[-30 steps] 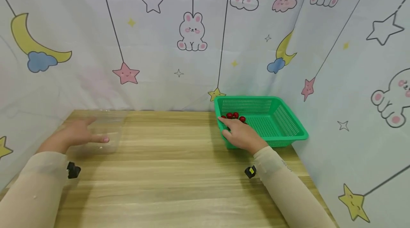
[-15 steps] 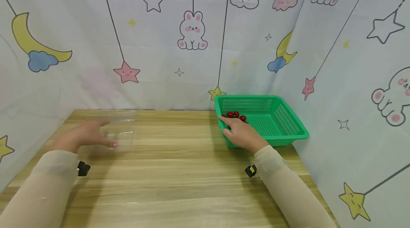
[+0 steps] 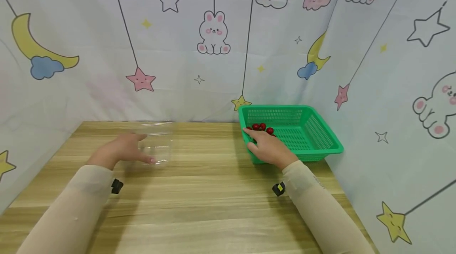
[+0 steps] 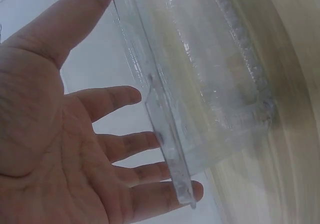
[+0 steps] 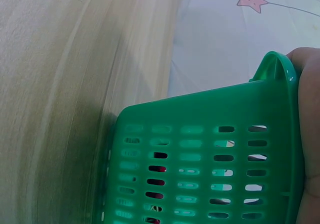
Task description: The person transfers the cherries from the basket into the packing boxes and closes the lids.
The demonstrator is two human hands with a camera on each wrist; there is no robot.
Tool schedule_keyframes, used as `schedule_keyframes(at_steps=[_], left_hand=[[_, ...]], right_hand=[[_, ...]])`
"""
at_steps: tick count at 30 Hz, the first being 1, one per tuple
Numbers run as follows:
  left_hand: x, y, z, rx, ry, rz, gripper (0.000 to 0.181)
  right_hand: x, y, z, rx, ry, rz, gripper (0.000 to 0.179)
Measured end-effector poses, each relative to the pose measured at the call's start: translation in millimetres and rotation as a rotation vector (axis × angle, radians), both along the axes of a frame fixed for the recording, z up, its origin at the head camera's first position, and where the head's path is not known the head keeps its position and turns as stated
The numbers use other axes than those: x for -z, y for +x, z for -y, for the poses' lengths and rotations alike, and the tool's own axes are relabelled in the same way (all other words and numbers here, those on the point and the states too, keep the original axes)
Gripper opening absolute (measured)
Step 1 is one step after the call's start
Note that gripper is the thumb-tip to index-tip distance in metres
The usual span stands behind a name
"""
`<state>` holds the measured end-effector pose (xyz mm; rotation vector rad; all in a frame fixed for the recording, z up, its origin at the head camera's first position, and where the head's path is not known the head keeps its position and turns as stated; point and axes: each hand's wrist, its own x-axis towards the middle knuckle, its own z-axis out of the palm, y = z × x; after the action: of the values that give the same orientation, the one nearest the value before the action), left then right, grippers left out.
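A clear plastic box (image 3: 160,147) with a thin rim sits on the left part of the table. My left hand (image 3: 124,150) is at its left side, thumb and fingers spread. In the left wrist view the straight fingers (image 4: 135,141) lie against the rim of the box, and the thumb reaches its upper edge. On the right stands a green plastic basket (image 3: 295,153) with slotted walls. My right hand (image 3: 268,148) rests over its front left rim, index finger straight; its other fingers are largely hidden. Several red cherries (image 3: 263,126) lie inside the basket, close beyond that hand.
Both containers rest on a wood-grain table (image 3: 199,194). A white curtain (image 3: 178,56) printed with bunnies, stars and moons closes off the back and sides. The basket stands near the table's right edge.
My left hand and the clear box have slid to the right along the table. The right hand and the basket have stayed in place.
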<state>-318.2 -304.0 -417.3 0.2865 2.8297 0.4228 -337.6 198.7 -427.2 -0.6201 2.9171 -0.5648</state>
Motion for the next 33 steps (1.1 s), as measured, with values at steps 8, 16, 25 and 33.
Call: schedule_keyframes(at_steps=[8, 16, 25, 33], left_hand=[[1.6, -6.9, -47.8, 0.065, -0.027, -0.006, 0.130], [7.2, -13.0, -85.2, 0.064, -0.054, 0.000, 0.124], [6.7, -14.7, -117.3, 0.066, -0.031, -0.023, 0.121], [4.3, -12.4, -131.9, 0.067, -0.026, -0.011, 0.120]], right_hand=[[-3.5, -1.1, -0.9, 0.004, -0.004, 0.000, 0.067], [-0.9, -1.0, 1.0, 0.006, -0.005, 0.009, 0.067], [-2.0, -0.5, -0.5, 0.006, -0.009, 0.008, 0.067], [-1.1, -1.3, 0.5, 0.009, 0.003, 0.011, 0.068]])
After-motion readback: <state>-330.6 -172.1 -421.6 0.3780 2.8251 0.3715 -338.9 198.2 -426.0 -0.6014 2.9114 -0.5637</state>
